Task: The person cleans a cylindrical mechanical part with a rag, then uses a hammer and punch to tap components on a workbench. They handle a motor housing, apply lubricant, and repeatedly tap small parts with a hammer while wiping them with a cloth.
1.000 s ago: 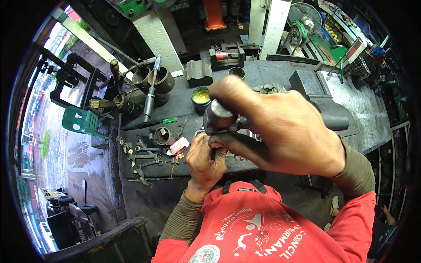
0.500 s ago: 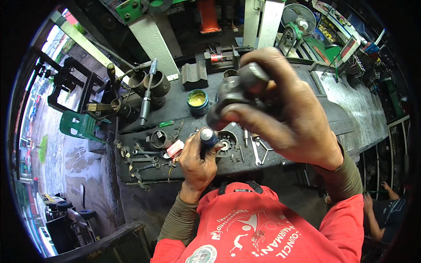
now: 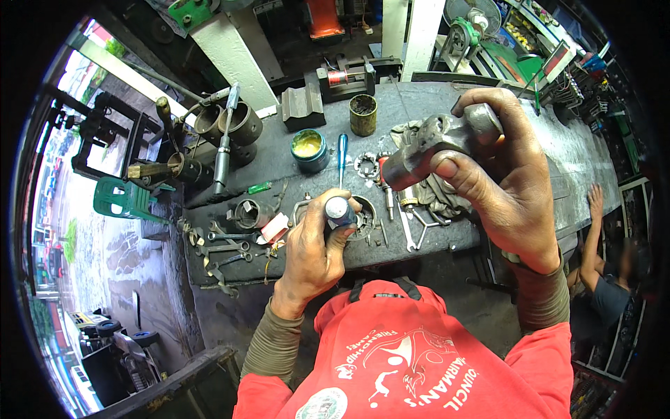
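Observation:
My right hand (image 3: 523,188) is raised over the bench, its fingers and thumb wrapped round a worn steel hammer head (image 3: 433,148). Any handle on the hammer is hidden from here. Lower and to the left, my left hand (image 3: 307,255) closes round a blue-handled tool (image 3: 338,211) with a metal end cap. That tool is seen end-on, so its shaft and tip are hidden. Just beyond it lies a round metal housing (image 3: 368,222), partly covered by my fingers. The hammer and the capped tool are apart.
Beyond my hands are a jar of yellow grease (image 3: 309,148), a rusty can (image 3: 363,115) and a blue screwdriver (image 3: 343,157). Wrenches (image 3: 234,248) lie on the left, a spanner (image 3: 407,227) and crumpled cloth (image 3: 443,199) on the right. Another person's hand (image 3: 595,200) touches the right edge.
My right hand has moved the hammer to the right, farther from the blue-handled tool. My left hand keeps its hold. The other person's arm now reaches the bench, and the view has shifted slightly.

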`<action>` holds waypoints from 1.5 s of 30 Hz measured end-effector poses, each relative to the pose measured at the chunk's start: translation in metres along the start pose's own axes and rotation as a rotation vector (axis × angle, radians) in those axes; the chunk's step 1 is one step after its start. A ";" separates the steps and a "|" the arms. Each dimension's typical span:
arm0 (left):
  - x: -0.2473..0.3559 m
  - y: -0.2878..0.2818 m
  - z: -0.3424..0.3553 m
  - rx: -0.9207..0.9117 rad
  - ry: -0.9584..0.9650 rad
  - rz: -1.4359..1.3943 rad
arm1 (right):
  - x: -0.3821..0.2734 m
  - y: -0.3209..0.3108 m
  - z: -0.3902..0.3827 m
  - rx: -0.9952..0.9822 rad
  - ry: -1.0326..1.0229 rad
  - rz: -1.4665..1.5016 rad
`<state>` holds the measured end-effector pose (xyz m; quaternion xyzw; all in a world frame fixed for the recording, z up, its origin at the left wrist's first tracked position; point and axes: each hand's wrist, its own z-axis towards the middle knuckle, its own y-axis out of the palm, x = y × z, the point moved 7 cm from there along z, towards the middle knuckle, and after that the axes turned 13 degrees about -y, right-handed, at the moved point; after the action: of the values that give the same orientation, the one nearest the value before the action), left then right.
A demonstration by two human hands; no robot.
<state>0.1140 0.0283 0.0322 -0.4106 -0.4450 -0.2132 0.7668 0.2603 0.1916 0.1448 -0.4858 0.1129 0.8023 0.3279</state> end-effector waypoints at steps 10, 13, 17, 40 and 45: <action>0.002 0.001 0.004 -0.088 -0.051 -0.029 | -0.007 0.003 -0.006 -0.021 -0.023 -0.123; 0.002 0.001 0.004 -0.101 -0.059 -0.047 | -0.010 0.004 -0.006 -0.024 -0.045 -0.162; 0.002 0.001 0.006 -0.139 -0.049 -0.039 | -0.014 0.005 -0.006 -0.044 -0.063 -0.177; 0.005 0.003 0.013 -0.224 -0.088 -0.042 | -0.030 0.009 -0.003 -0.083 -0.186 -0.211; 0.005 0.003 0.013 -0.253 -0.082 -0.053 | -0.031 0.012 -0.003 -0.087 -0.185 -0.226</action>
<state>0.1117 0.0410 0.0388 -0.5003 -0.4565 -0.2708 0.6841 0.2646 0.1676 0.1679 -0.4330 -0.0080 0.8057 0.4040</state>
